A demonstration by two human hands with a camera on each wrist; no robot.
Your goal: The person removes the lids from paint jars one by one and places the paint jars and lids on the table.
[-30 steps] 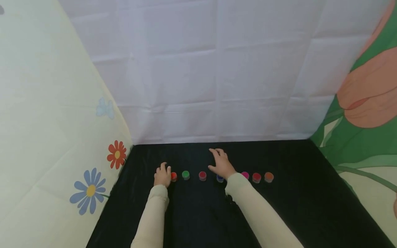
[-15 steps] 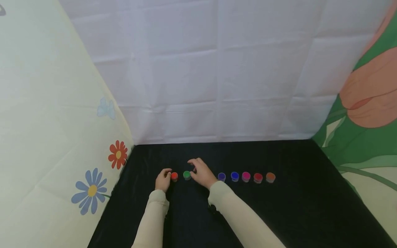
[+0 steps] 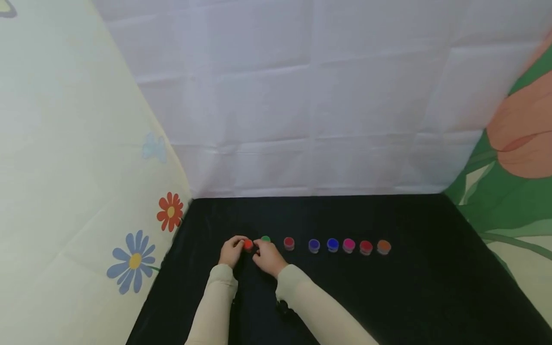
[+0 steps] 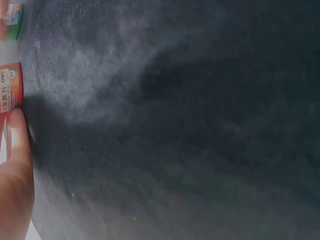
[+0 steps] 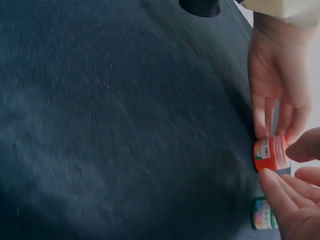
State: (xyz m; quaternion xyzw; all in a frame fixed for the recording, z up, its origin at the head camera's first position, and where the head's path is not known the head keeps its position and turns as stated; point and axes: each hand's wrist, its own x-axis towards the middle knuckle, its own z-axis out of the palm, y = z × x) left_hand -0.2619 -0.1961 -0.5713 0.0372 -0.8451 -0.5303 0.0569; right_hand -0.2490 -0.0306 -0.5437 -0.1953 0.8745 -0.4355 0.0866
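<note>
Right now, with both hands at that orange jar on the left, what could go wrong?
The green jar might get bumped, because the right hand is so close to it. The orange jar could slip or tip, since the left hand seems to hold it just by the fingertips. And the two hands may get in each other's way, with their fingers crowded around one little jar.

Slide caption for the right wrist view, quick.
Left hand gripping an orange jar, right hand beside it, green jar nearby on black cloth.
</note>
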